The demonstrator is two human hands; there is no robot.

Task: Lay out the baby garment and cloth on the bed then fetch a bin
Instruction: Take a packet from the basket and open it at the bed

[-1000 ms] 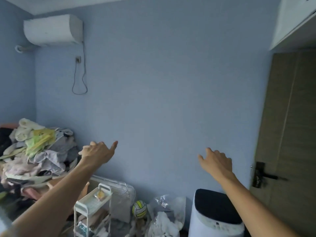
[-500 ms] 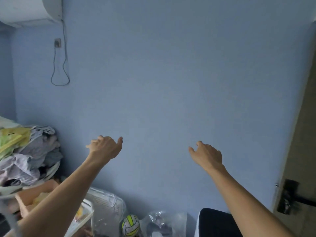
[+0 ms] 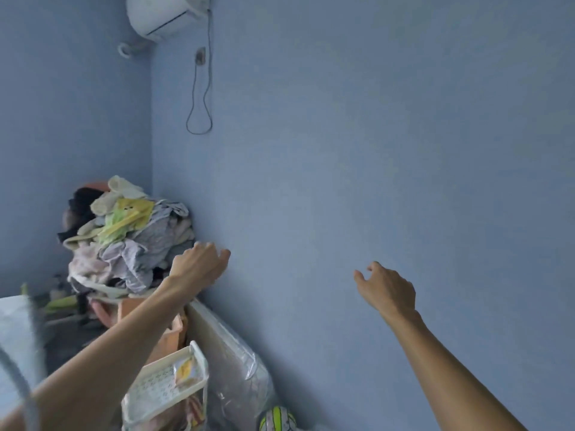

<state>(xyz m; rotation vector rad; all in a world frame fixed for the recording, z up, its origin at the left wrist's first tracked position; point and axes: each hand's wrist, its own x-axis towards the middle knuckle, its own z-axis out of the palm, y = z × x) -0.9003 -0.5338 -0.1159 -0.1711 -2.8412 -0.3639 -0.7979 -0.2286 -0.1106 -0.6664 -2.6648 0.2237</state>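
Note:
Both my arms reach forward toward a blue wall. My left hand (image 3: 199, 263) hangs in the air with loosely curled fingers, just right of a heap of mixed clothes (image 3: 124, 241) in the room's corner, and holds nothing. My right hand (image 3: 387, 289) is held out in front of the bare wall, fingers relaxed and empty. The heap has grey, pink, cream and yellow-green pieces and rests on an orange container (image 3: 137, 309). No bed and no bin is in view.
A white rolling shelf cart (image 3: 168, 384) stands low at the left. Beside it leans a plastic-wrapped white panel (image 3: 230, 356), with a yellow-green ball (image 3: 277, 419) at the bottom edge. An air conditioner (image 3: 165, 14) and a dangling cord (image 3: 199, 98) are high on the wall.
The view has swung left: the door and the white-and-black appliance have left the frame, and the clothes heap and corner have come toward the centre. Both hands stay raised and empty.

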